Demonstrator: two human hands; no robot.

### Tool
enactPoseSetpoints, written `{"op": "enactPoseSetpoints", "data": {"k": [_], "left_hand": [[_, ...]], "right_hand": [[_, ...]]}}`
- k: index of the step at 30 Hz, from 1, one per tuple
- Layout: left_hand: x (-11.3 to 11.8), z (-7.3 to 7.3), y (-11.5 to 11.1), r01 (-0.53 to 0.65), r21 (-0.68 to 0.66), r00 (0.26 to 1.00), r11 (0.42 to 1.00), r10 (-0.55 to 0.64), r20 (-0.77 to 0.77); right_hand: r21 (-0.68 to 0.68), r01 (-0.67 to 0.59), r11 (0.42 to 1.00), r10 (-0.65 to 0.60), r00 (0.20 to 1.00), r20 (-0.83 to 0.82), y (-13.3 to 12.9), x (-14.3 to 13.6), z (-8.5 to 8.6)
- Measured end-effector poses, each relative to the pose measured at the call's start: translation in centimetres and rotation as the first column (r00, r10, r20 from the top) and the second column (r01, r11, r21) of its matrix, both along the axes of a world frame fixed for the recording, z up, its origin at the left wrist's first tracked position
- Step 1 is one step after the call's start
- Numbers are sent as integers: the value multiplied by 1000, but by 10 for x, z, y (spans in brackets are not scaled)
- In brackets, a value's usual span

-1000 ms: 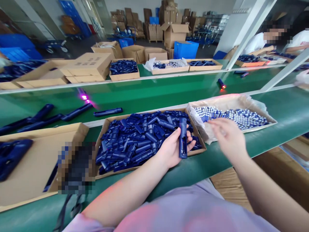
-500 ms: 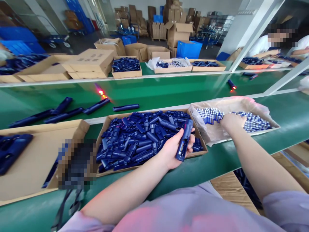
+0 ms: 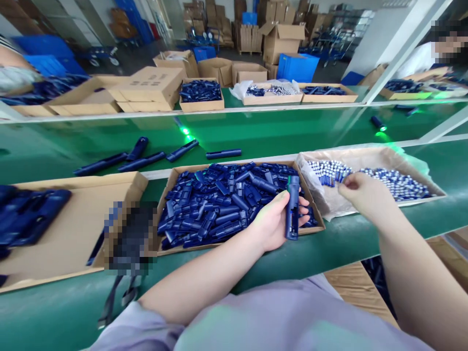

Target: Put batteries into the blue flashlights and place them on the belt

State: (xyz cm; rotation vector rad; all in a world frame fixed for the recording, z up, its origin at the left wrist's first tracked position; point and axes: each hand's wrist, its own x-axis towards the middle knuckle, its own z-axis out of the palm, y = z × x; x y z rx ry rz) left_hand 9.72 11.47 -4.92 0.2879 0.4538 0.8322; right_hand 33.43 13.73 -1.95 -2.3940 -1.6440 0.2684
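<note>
My left hand is wrapped round a dark blue flashlight, with its open battery slot facing up and its lower end pointing toward me. It is above the right end of a cardboard tray heaped with dark blue plastic flashlight parts. My right hand is over the battery box, thumb and fingers pinched together close to the small blue-and-silver batteries. Whatever is between those fingertips is too small to make out.
At left, a cardboard tray holds dark blue pieces, beside a blurred black object with a strap. Beyond the white rail, several flashlight bodies and a lit flashlight lie on the green surface. Boxes line the far shelf; a person works at far right.
My right hand has drawn back from among the batteries toward the box's near side. The flashlight in my left hand has turned more upright. The lit flashlights went from red to green; the view has shifted left.
</note>
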Motion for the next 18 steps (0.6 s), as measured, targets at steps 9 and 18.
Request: {"op": "enactPoseSetpoints", "data": {"k": [9, 18], "left_hand": [[3, -2, 0, 14, 63, 999, 998, -11, -50], [5, 1, 0, -55, -41, 998, 998, 54, -18]], "right_hand": [[330, -402, 854, 505, 791, -344, -77, -81, -14], [431, -567, 702, 535, 819, 207, -87, -93, -8]]}}
